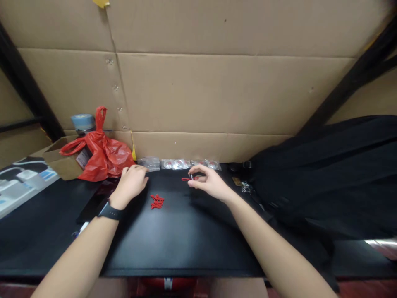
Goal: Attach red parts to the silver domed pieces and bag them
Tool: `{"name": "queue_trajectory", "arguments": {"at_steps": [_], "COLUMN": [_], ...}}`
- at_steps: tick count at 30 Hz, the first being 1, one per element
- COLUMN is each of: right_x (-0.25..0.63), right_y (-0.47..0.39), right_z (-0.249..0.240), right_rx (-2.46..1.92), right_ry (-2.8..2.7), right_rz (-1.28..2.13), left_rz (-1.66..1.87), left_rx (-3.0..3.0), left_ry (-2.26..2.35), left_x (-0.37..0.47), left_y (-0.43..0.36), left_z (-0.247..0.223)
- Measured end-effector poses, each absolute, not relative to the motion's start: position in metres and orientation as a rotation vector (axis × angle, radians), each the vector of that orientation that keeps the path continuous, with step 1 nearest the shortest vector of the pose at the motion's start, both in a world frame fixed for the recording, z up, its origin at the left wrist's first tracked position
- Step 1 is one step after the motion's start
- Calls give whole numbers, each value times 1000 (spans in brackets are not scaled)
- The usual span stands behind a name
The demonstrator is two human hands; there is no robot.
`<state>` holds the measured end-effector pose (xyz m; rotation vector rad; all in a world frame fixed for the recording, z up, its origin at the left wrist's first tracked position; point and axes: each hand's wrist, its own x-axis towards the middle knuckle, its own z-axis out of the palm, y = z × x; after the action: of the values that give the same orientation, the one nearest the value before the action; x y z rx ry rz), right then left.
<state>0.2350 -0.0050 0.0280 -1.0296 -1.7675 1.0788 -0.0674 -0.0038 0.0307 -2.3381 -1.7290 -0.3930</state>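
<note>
Cord: red, thin; held in the fingers of the right hand above the black table. A narrow end extends left. A small, dark, shiny piece stands roughly upright between thumb and fingers; detail too small to identify. Red pieces: knotted, loosely heaped on the table, left of the cord and nearer the front edge.

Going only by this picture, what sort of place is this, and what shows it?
Probably a makeshift workspace: a black tabletop backed by a cardboard wall, with small clear packets lined up along the wall's foot.
</note>
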Motion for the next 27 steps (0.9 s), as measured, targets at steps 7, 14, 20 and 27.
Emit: {"name": "queue_trajectory", "arguments": {"at_steps": [7,14,20,27], "right_x": [246,250,253,254], "right_y": [1,2,5,-1], "right_z": [27,32,30,37], "right_rx": [-1040,-1080,-1146,-1154], "right_ry": [-1765,-1797,-1997,-2077], "right_rz": [1016,875,506,469], "left_rz": [-914,-990,-538,-545], "left_rx": [-2188,-2192,-2789,-3159], "left_ry": [-1716,-1352,-1245,-1247], "left_x": [-74,-31,30,11], "left_y": [18,-8,-36,-30], "left_z": [22,33,26,16]}}
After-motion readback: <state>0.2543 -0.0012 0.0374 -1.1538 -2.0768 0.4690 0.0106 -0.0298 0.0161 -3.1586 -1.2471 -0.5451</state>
